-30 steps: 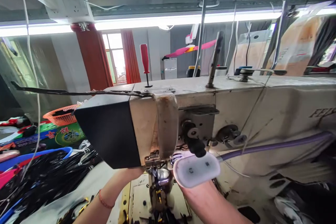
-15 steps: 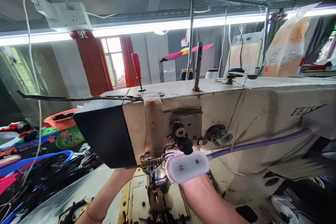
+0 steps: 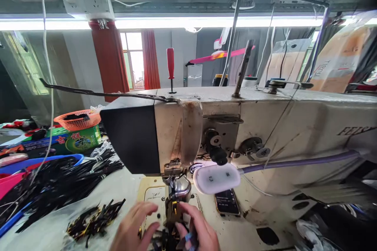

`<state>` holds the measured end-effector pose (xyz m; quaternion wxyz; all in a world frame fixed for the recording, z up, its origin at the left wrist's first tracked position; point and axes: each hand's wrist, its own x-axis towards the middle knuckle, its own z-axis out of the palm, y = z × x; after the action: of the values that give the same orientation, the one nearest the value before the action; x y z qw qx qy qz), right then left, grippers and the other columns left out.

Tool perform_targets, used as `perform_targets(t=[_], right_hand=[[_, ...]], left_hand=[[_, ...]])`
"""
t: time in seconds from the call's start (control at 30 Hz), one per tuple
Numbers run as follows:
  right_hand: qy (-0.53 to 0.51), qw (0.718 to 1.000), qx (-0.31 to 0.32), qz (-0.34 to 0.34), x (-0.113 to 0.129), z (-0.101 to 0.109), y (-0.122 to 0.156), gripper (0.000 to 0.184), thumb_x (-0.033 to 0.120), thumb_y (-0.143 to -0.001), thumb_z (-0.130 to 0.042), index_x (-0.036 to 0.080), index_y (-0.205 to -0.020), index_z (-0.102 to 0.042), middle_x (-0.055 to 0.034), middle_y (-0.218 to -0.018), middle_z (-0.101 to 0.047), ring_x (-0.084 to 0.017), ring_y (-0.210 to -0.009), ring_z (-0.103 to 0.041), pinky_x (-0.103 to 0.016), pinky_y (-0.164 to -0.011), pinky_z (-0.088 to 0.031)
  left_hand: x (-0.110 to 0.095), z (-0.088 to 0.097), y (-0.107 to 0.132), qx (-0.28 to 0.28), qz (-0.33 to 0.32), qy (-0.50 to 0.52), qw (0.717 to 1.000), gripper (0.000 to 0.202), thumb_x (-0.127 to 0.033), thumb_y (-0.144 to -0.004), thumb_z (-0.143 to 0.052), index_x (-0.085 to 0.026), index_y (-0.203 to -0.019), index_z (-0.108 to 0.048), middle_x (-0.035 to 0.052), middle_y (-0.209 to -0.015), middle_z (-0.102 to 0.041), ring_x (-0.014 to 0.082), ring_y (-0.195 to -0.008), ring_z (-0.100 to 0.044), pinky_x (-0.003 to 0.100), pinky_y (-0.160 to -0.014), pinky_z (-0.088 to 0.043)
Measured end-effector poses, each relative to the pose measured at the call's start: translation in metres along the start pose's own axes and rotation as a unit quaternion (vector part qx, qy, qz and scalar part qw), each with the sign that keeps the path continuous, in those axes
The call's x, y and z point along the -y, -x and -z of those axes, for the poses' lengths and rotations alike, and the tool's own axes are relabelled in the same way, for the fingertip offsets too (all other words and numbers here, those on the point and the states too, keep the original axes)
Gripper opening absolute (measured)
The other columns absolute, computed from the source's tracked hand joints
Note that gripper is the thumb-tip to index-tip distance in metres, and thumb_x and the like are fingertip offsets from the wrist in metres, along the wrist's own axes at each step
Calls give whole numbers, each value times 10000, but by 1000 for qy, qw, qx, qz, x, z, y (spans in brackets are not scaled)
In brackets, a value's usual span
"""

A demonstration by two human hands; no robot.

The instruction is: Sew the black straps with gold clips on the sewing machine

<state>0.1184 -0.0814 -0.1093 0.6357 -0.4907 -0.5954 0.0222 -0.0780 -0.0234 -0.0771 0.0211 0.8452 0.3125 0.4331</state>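
An industrial sewing machine (image 3: 220, 106) fills the middle, its metal presser area (image 3: 179, 188) lit by a glowing white lamp (image 3: 217, 178). My left hand (image 3: 135, 225) hovers at the left of the bed, thumb and fingers spread. On the other side, my right hand (image 3: 202, 227) has its thumb and index finger apart, beside dark pieces with gold bits (image 3: 172, 213) below the presser. A small blue-grey item (image 3: 188, 238) shows at my right fingers; whether it is worn or held is unclear. More dark strips (image 3: 163, 241) lie between the hands.
A pile of black and gold pieces (image 3: 94, 219) lies on plastic at left, near bundles of black cords (image 3: 73, 182). Behind are an orange basket (image 3: 78, 121) and a green box (image 3: 85, 139). A phone (image 3: 227, 202) lies right of the bed; a red screwdriver (image 3: 170, 64) stands on top.
Both hands have come back from under the machine head toward me and now show over the bed. The phone has come into sight. The view has shifted, moving the machine rightward in the picture.
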Motion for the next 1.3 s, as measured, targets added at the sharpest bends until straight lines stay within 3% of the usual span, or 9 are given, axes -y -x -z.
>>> perform_targets(t=[0.13, 0.27, 0.43, 0.6, 0.73, 0.87, 1.0, 1.2, 1.3], right_hand=[[-69, 995, -16, -74, 10, -4, -9, 193, 380, -983, -532, 268, -1103, -635, -10, -844, -741, -131, -730, -729, -159, -680, -562], [-85, 996, 1, 23, 18, 3, -21, 214, 309, -985, -520, 276, -1135, -669, -36, -902, -720, -147, -782, -717, -205, -697, -573], [-74, 990, 49, 111, 20, 16, -41, 322, 181, -936, -588, 237, -1252, -615, -68, -953, -691, -163, -823, -691, -235, -703, -573], [-34, 971, 134, 194, 14, 28, -50, 437, -12, -863, -559, 161, -1264, -569, -89, -957, -651, -152, -845, -680, -229, -708, -585], [9, 975, 86, 205, 13, 27, -47, 360, 3, -883, -537, 160, -1198, -608, -85, -915, -628, -149, -799, -659, -237, -670, -578], [51, 971, 91, 215, 14, 28, -48, 303, 57, -908, -522, 138, -1187, -605, -126, -1010, -665, -185, -915, -684, -277, -759, -599], [124, 949, 108, 267, 22, 35, -60, 280, 68, -951, -438, 110, -1178, -595, -154, -1005, -697, -212, -918, -677, -328, -755, -585], [213, 885, 130, 393, 33, 46, -85, 264, 90, -949, -477, 51, -1161, -629, -144, -868, -704, -201, -758, -658, -309, -632, -539], [182, 902, 137, 367, 25, 45, -85, 262, 108, -969, -463, 109, -1163, -638, -111, -891, -707, -177, -752, -670, -280, -631, -552]], left_hand=[[-38, -27, -21, -17, 11, 91, 996, 371, -84, -879, -586, -260, -1205, -566, 15, -955, -757, 153, -846, -739, 205, -772, -611], [-38, -23, -30, -19, 4, 110, 994, 455, -15, -833, -579, -279, -1202, -617, 3, -960, -773, 145, -853, -743, 195, -781, -613], [-47, -3, -39, 6, -21, 136, 990, 583, -23, -703, -581, -235, -1241, -661, 63, -1091, -781, 215, -976, -741, 288, -883, -615], [-53, 0, -43, 41, 114, 193, 974, 260, -135, -793, -637, -234, -999, -760, 30, -875, -801, 186, -769, -747, 250, -741, -620], [-48, -12, -46, 85, 190, 260, 943, 179, -150, -846, -611, -205, -920, -765, 31, -838, -799, 170, -746, -746, 224, -705, -602], [-50, -20, -49, 50, 150, 240, 958, 184, -105, -832, -580, -201, -826, -737, 18, -753, -771, 155, -666, -712, 213, -634, -569], [-54, -27, -46, -41, 81, 154, 984, 196, -86, -862, -535, -201, -780, -670, 18, -739, -722, 164, -687, -686, 235, -627, -546], [-52, -31, -52, -116, 30, 79, 990, 182, -74, -909, -535, -201, -988, -639, 21, -784, -696, 170, -703, -638, 259, -655, -538], [-52, -31, -62, -129, -22, 55, 990, 227, -62, -931, -488, -200, -934, -668, 44, -788, -688, 201, -758, -610, 292, -676, -506]])
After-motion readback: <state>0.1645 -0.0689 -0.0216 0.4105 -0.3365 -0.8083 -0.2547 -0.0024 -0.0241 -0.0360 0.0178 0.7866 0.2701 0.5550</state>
